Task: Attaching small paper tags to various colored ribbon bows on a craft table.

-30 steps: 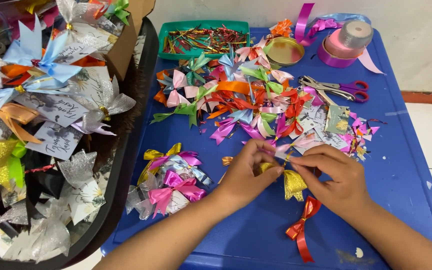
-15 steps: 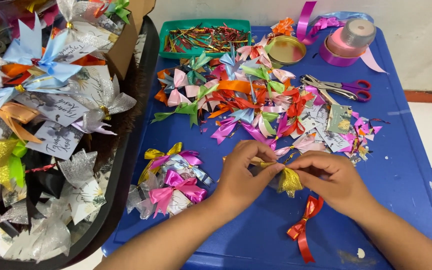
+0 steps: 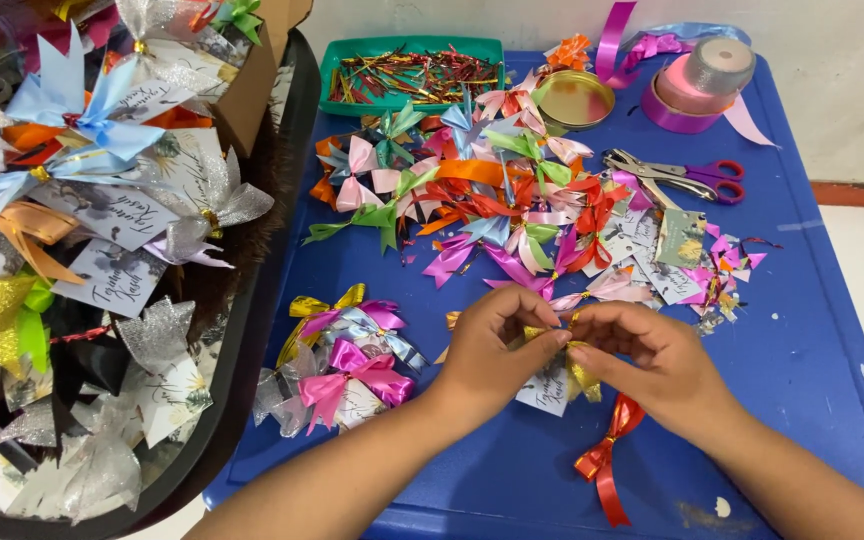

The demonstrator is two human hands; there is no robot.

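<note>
The gold ribbon bow [image 3: 580, 372] sits in the lower middle of the frame, pinched between both hands just above a small white card tag [image 3: 548, 388] that lies on the blue table [image 3: 812, 380]. The left hand [image 3: 492, 350] closes thumb and fingers on the bow's left side; the right hand [image 3: 652, 355] closes on its centre and right loop, fingertips of the two hands nearly touching. Both are clamped on the bow, not spread.

Just below the right hand lies a red ribbon bow [image 3: 604, 462], apart from the fingers. To the left of the hands, a small heap of finished bows [image 3: 347, 355] in pink, gold and silver rests on cards. In the upper middle of the frame spreads a loose pile of coloured bows [image 3: 492, 195], with scissors [image 3: 687, 178] at its right edge, ribbon rolls [image 3: 697, 80] in the upper right, and a green tray of twist ties [image 3: 407, 72] above. A dark tray of finished tagged bows [image 3: 92, 230] fills the left side.

The work seems to be fixing the bow's centre to the tag. To do it well, I would keep the knot pinched firmly, keep the loops even on both sides, and hold the bow centred over the card so it does not twist.
</note>
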